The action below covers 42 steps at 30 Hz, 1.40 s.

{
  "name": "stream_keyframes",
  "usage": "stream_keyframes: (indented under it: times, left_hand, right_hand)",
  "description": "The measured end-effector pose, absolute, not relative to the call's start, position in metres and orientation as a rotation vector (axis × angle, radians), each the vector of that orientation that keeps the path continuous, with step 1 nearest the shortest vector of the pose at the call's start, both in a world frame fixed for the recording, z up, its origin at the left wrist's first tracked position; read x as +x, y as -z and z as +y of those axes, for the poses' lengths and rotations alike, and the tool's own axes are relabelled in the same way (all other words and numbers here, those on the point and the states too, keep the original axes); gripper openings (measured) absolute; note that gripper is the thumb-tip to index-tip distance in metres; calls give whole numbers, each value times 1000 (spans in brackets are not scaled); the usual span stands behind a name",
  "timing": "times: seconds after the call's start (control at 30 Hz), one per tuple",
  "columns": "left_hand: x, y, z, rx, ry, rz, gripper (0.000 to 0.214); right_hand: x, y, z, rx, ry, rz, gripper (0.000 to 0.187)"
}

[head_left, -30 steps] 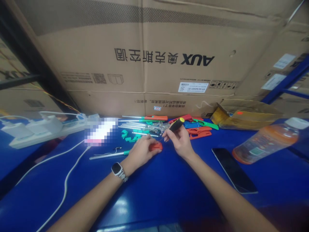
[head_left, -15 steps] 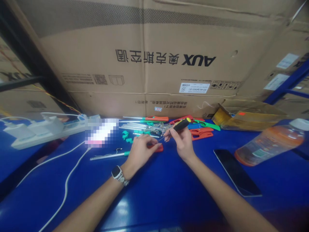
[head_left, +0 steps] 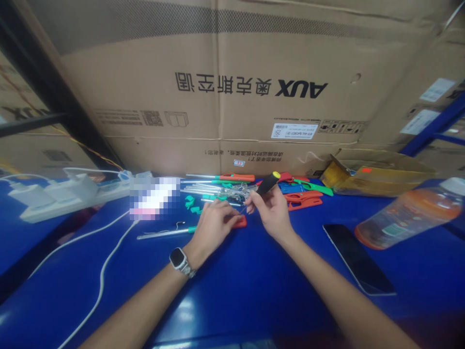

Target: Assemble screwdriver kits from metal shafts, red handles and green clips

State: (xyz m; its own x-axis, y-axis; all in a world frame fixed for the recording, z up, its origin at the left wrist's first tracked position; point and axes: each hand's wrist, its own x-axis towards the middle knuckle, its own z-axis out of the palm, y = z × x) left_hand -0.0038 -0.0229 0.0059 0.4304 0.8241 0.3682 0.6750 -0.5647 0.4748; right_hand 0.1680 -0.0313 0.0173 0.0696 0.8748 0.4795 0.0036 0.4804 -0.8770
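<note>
My left hand (head_left: 214, 225), with a watch on the wrist, is closed over a small red plastic piece (head_left: 240, 222) and holds it down on the blue table (head_left: 232, 291). My right hand (head_left: 271, 211) grips a black screwdriver with a yellow cap (head_left: 268, 183), its tip pointed down toward the red piece. Both hands sit close together near the table's middle.
Behind the hands lies a heap of metal rods and red, green and blue plastic handles (head_left: 254, 186). One rod with a green end (head_left: 165, 233) lies to the left. A phone (head_left: 358, 264) and an orange bottle (head_left: 407, 215) lie right. A power strip (head_left: 58, 198) with white cables is left. Cardboard boxes (head_left: 232, 82) stand behind.
The screwdriver's handle has tilted slightly, first lower and then more upright. Both hands stay on the red piece at nearly the same spot.
</note>
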Motion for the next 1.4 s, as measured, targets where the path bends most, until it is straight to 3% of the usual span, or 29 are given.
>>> stream_keyframes:
  times: [0.07,0.2,0.37,1.4]
  left_hand:
    - [-4,-8,-24,2447,-801,1309,17]
    - [-8,-5,-23,2471,-722,1259,38]
    - [-9,6,-20,2297,-748,1197,22]
    - [-5,8,-13,2213,-700,1362,22]
  right_hand:
    - [169,-17,-30,-862,-797,-1352,24]
    - [173,-17,-28,-873,-780,-1374,24]
    - [177,-15,-27,-922,-776,-1433,25]
    - [175,-27,-15,-988,-915,-1561,28]
